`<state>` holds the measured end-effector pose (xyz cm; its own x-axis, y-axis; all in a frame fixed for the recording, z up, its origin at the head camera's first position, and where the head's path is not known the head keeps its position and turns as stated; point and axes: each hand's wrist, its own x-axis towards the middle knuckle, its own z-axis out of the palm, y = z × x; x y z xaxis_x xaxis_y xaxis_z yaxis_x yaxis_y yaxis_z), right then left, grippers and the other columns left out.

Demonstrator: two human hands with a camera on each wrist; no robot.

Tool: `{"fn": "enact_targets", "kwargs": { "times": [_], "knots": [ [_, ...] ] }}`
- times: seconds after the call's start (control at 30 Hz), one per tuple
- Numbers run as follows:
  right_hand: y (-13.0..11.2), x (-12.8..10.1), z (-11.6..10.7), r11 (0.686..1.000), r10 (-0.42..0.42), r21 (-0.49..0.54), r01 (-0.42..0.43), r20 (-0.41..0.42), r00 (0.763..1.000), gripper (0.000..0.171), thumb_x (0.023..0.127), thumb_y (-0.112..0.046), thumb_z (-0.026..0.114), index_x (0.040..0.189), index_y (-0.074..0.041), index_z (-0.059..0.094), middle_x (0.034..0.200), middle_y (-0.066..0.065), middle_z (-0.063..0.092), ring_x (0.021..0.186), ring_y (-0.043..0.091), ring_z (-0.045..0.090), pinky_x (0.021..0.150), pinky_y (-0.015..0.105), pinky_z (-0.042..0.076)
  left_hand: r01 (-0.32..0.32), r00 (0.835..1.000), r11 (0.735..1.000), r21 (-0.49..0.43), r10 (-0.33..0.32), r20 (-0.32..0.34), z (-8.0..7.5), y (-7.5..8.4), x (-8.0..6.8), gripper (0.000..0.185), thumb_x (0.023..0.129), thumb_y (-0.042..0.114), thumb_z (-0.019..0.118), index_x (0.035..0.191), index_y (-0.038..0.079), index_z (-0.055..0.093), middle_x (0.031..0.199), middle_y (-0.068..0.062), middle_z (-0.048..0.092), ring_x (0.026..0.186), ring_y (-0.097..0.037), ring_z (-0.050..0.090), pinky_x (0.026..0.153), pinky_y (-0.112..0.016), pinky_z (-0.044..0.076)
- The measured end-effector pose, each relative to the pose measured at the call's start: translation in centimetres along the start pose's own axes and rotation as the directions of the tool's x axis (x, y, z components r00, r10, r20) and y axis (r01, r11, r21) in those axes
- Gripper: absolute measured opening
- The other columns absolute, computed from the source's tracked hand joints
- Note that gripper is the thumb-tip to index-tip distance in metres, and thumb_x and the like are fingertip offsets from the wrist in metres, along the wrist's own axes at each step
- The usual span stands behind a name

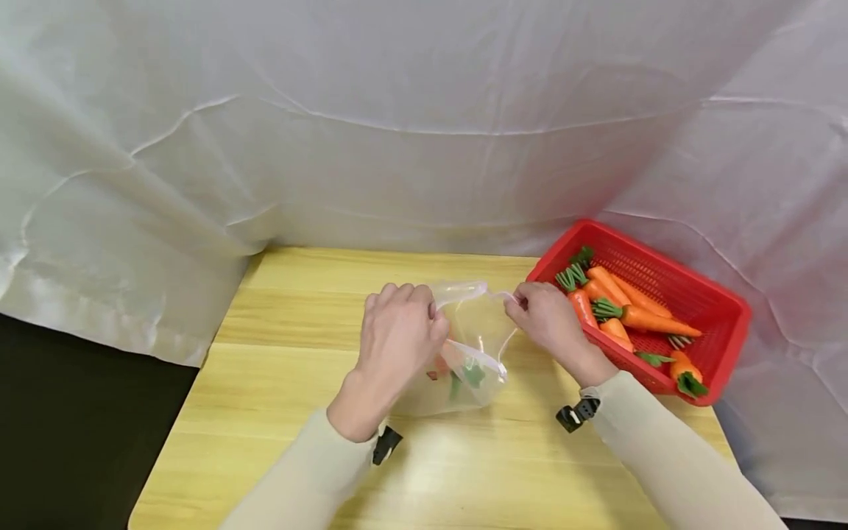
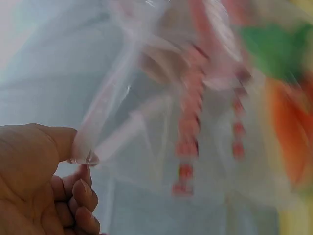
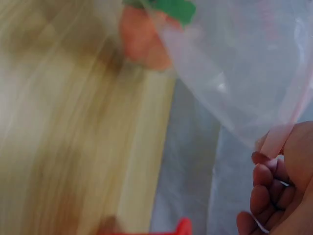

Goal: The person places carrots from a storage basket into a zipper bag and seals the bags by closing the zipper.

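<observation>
Between the two hands hangs a clear plastic bag [image 1: 424, 401] with a pinkish band along its mouth and red print on its side. Its mouth gapes in the head view. My left hand [image 1: 400, 331] pinches one end of the mouth band between thumb and finger, as the left wrist view shows. At the opposite end, my right hand [image 1: 550, 316] pinches the band, its other fingers curled. Inside the bag is an orange carrot with a green top [image 2: 293, 132], blurred through the plastic; the right wrist view shows its orange end [image 3: 144, 39] low in the bag.
A red plastic basket [image 1: 725, 346] stands at the table's right edge, close to the right hand. It holds several carrots [image 1: 649, 320] with green tops. The wooden table [image 1: 265, 412] is backed by a hanging pale grey cloth [image 1: 397, 177].
</observation>
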<state>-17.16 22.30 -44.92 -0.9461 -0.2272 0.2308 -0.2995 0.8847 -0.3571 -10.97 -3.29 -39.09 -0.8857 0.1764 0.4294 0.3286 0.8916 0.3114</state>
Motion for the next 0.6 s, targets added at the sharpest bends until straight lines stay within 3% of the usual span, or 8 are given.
{"fn": "enact_targets", "kwargs": {
  "times": [0.07, 0.23, 0.4, 0.5, 0.6],
  "knots": [
    [-0.3, 0.4, 0.9, 1.0, -0.014, 0.009, 0.014, 0.016, 1.0, 0.024, 0.097, -0.022, 0.064, 0.077, -0.009, 0.064, 0.07, 0.006, 0.059, 0.072, 0.03, 0.057, 0.068, 0.045, 0.046, 0.0, 1.0, 1.0, 0.02, 0.0, 0.001, -0.2, 0.0, 0.2, 0.02, 0.084, 0.016, 0.063, 0.067, 0.015, 0.051, 0.063, 0.002, 0.048, 0.064, -0.022, 0.046, 0.063, -0.034, 0.033],
    [0.0, 0.4, 3.1, 1.0, 0.001, -0.007, -0.001, 0.041, 0.999, 0.025, 0.096, -0.02, 0.065, 0.072, -0.011, 0.062, 0.068, 0.005, 0.058, 0.069, 0.029, 0.056, 0.066, 0.043, 0.045, 0.021, 0.994, 0.996, 0.091, -0.031, 0.106, 1.2, -1.0, 0.7, 0.028, 0.087, 0.015, 0.063, 0.065, 0.015, 0.046, 0.062, -0.001, 0.044, 0.062, -0.023, 0.041, 0.062, -0.032, 0.028],
    [0.3, -0.2, 3.9, 0.999, -0.03, -0.012, 0.03, 0.049, 0.998, 0.017, 0.094, -0.018, 0.065, 0.079, -0.01, 0.067, 0.07, 0.003, 0.059, 0.072, 0.027, 0.055, 0.066, 0.043, 0.045, -0.054, 0.985, 0.981, 0.187, 0.021, 0.17, 1.7, -1.2, 0.9, 0.021, 0.09, 0.02, 0.069, 0.073, 0.013, 0.058, 0.069, 0.0, 0.053, 0.068, -0.022, 0.045, 0.064, -0.033, 0.033],
    [0.3, -0.5, 4.4, 0.999, -0.034, -0.011, 0.034, 0.046, 0.998, 0.015, 0.092, -0.018, 0.066, 0.08, -0.01, 0.068, 0.071, 0.003, 0.06, 0.075, 0.028, 0.055, 0.07, 0.045, 0.046, -0.122, 0.986, 0.958, 0.259, 0.089, 0.138, 1.8, -0.8, 1.0, 0.02, 0.09, 0.024, 0.072, 0.077, 0.013, 0.061, 0.069, 0.001, 0.054, 0.068, -0.021, 0.047, 0.063, -0.032, 0.034],
    [0.5, -0.7, 4.8, 0.999, -0.033, -0.006, 0.033, 0.047, 0.998, 0.014, 0.091, -0.018, 0.067, 0.079, -0.01, 0.067, 0.072, 0.003, 0.06, 0.076, 0.028, 0.055, 0.071, 0.046, 0.045, -0.159, 0.987, 0.948, 0.277, 0.155, 0.033, 2.1, -0.7, 0.9, 0.023, 0.087, 0.02, 0.071, 0.071, 0.014, 0.057, 0.064, 0.001, 0.049, 0.063, -0.02, 0.046, 0.06, -0.03, 0.029]
  ]
}}
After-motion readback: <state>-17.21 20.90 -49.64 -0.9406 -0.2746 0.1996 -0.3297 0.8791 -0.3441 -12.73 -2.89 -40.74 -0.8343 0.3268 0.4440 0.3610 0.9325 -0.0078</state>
